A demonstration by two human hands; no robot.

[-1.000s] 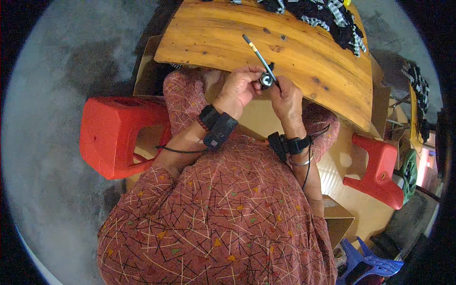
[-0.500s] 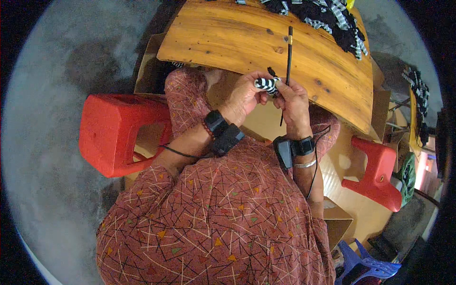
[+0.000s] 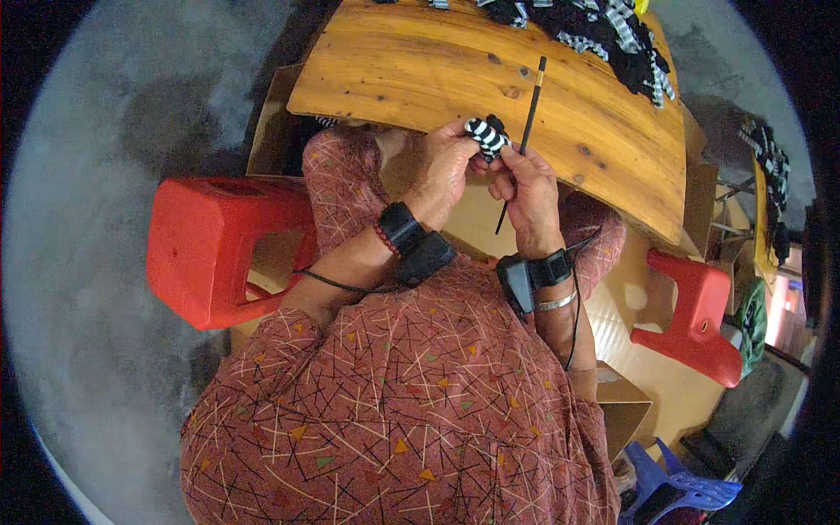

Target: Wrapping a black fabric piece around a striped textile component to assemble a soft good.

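Observation:
A small black-and-white striped knitted piece [image 3: 486,137] is pinched between my two hands near the table's front edge. My left hand [image 3: 444,171] is closed on its left side, the thumb and fingers bent round it. My right hand [image 3: 533,194] grips its right side with the thumb and also holds a thin black stick [image 3: 536,87] with a gold band near the top. The stick slants upward, its lower tip showing below the fingers. A dark tuft of the piece sticks up at its far side. My fingers partly hide the piece.
The wooden table [image 3: 420,66] bears a heap of black and striped knitted pieces [image 3: 604,35] at its far right. Red plastic stools stand at left [image 3: 188,254] and right [image 3: 691,319]. A blue plastic stool [image 3: 674,490] and an open cardboard box [image 3: 623,402] are at lower right.
The striped piece has turned in my fingers, so more of its stripes and dark tuft show. The stick now leans more, its lower tip shifted left. My right hand has moved slightly left.

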